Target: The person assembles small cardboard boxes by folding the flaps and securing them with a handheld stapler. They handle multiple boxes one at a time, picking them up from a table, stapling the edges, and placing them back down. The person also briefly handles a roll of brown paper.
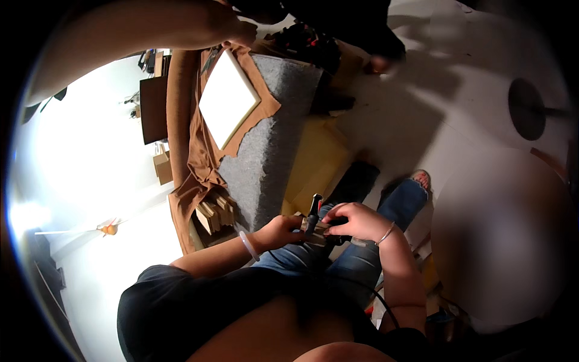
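Observation:
Above my lap, both hands meet at a dark hand tool (313, 218) with a small red part, which looks like a staple gun. My left hand (282, 231), with a white bangle at its wrist, is closed round the tool's near left side. From the right, my right hand (360, 221) bends its fingers over the tool's other end, thumb and fingertips pressed on it. The fingers hide much of its body, and a pale brown piece shows between the hands. A black hose or cable (386, 308) runs past my right forearm.
Ahead stands a furniture frame covered in grey felt (256, 163), with brown fabric (265, 102) and a white square pad (229, 99) on top. Another person's hand (240, 33) touches the fabric. Wooden pieces (215, 212) show at its near end. A blurred pale round shape (500, 235) fills the right.

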Available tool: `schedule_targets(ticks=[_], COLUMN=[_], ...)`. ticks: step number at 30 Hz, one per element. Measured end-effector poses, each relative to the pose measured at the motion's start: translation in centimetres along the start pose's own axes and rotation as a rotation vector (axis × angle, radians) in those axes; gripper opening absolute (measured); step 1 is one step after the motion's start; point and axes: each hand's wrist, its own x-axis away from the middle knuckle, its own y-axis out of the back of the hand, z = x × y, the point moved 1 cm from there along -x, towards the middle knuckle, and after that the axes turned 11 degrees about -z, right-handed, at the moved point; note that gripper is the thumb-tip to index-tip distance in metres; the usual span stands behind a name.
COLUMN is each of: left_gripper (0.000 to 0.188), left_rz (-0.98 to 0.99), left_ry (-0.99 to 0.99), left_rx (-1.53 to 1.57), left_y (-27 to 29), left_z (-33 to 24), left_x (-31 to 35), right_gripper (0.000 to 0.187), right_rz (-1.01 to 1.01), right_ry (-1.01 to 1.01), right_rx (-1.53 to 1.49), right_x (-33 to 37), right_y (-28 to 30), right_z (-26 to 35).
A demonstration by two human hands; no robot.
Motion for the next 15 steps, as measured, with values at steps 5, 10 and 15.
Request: schedule_targets(ticks=[5,10,15], left_gripper=[0.028,0.028,0.028], left_rz=[0.027,0.047,0.056], left_ry=[0.04,0.042,0.062], left_rx=[0.006,0.002,0.049], left_y=[1.2,1.4,1.5], left_z=[0.8,1.4,1.4], left_x=[-0.4,-0.9,-1.3], right_gripper=[0.03,0.025,0.023], right_rz=[0.059,0.103,0.141], right_ry=[-0.123,-0.143,-0.161], right_rx=[-0.037,-0.119,-0.106], right_x=[-1.7,-2.2,-2.9], right_y=[-0.3,0.5,0.9], right_z=[-0.3,-0.4,-1.3])
